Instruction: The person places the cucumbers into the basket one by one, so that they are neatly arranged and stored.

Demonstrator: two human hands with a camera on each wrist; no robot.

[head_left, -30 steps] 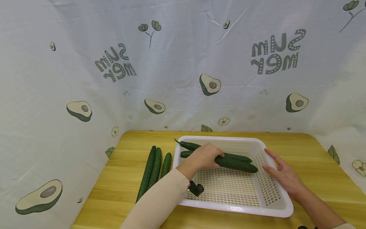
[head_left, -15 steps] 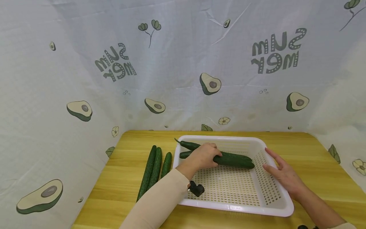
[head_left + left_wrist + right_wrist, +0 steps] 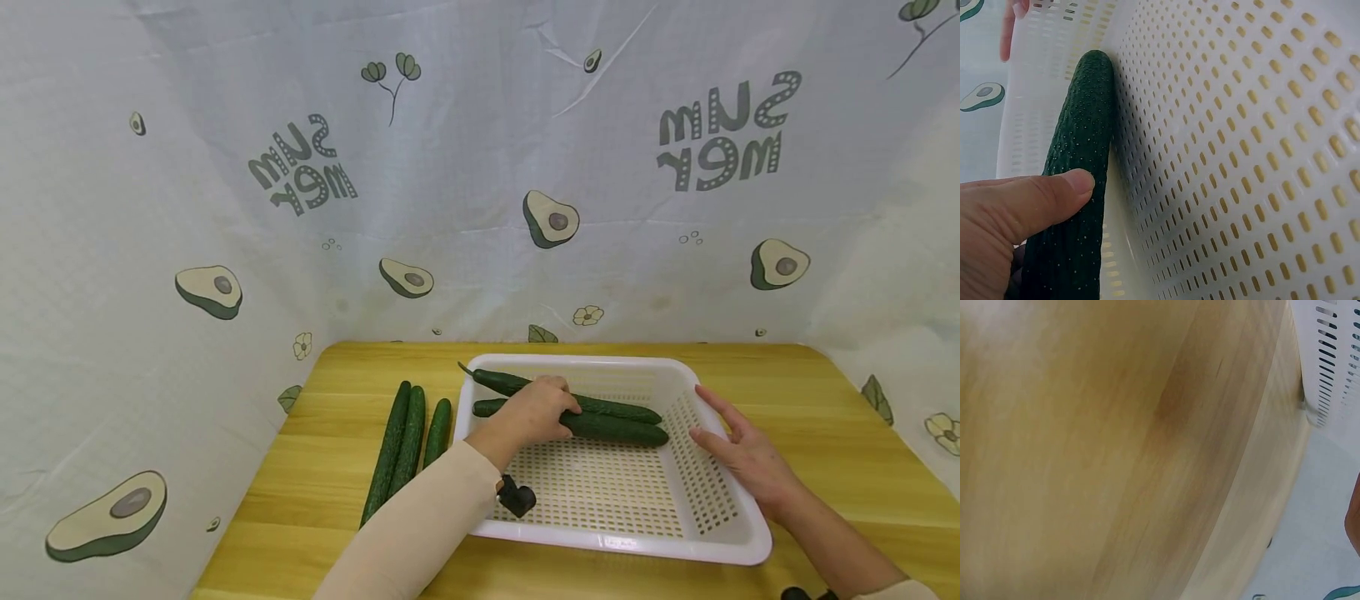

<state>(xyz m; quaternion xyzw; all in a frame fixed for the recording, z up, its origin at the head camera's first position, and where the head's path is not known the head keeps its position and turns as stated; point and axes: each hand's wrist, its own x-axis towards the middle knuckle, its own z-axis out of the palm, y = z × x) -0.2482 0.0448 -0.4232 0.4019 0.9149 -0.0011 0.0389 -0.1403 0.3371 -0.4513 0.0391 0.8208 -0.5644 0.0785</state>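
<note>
My left hand [image 3: 534, 410] grips a dark green cucumber [image 3: 618, 429] inside a white perforated plastic basket [image 3: 611, 542]. In the left wrist view the thumb lies along the top of this bumpy cucumber [image 3: 1085, 112]; the other fingers are mostly hidden. Behind it, also in the basket, is another cucumber [image 3: 615, 408] with a thin stem at its left end; the left hand covers part of it. My right hand [image 3: 753, 462] holds the basket's right rim, thumb inside and fingers outside. Only a sliver of the right hand [image 3: 1354, 519] shows in the right wrist view.
Several more cucumbers [image 3: 408, 442] lie side by side on the wooden table [image 3: 300, 467], left of the basket and partly behind the left sleeve [image 3: 420, 517]. A pale curtain [image 3: 480, 167] printed with avocados surrounds the table at the back and sides.
The cucumber in my left hand has shifted slightly left and back, closer to the one behind it. My right hand has stayed at the basket's right rim.
</note>
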